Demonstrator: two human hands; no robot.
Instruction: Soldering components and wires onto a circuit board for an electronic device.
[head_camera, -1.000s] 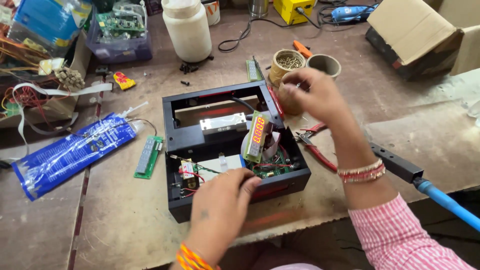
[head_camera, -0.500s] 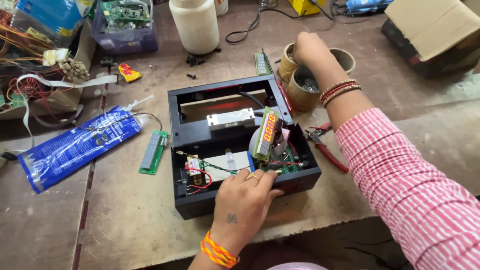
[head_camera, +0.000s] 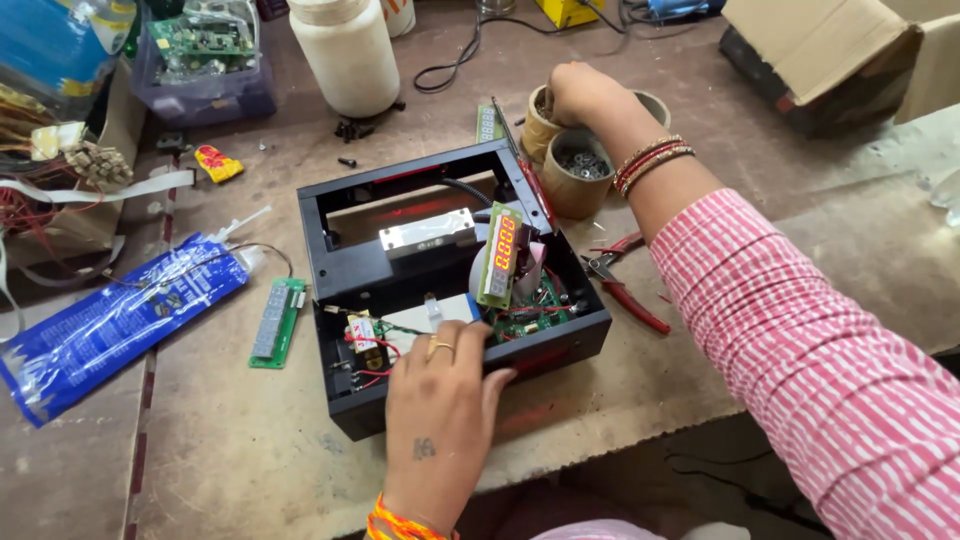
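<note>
Open black rectangular metal case (head_camera: 345, 265) sits mid-desk, lid off, wiring and boards exposed. Left hand (head_camera: 440, 400) lies over its near wall, fingers spread flat on the white component inside, palm down; grip loose, clasping nothing. A gold ring shows on one finger, an orange thread band at the wrist.

Right hand (head_camera: 578, 92) reaches across the far right corner of the case into a brown cardboard tube cup (head_camera: 538, 128). Fingers curl down into the cup mouth; whether the grip has closed on anything inside I cannot tell, since the knuckles hide the fingertips. A second brown cup (head_camera: 578, 180) of small metal screws stands just beside it, touching the forearm's shadow side.

Inside the case: a green display board with lit red digits (head_camera: 500, 255) stands upright near the right wall, a silver metal bar (head_camera: 428, 232) crosses the middle, red and black wires at the near left.

Around: red-handled pliers (head_camera: 625, 280) right of the case, partly under the striped pink sleeve (head_camera: 800, 350). A loose green circuit strip (head_camera: 276, 322) lies left of the case, a blue plastic pouch (head_camera: 110, 320) farther left. White plastic jar (head_camera: 345, 55) and a cardboard box (head_camera: 830, 50) at the far edge, both cut off by the frame. Worn brown desk (head_camera: 220, 450) carries all.
</note>
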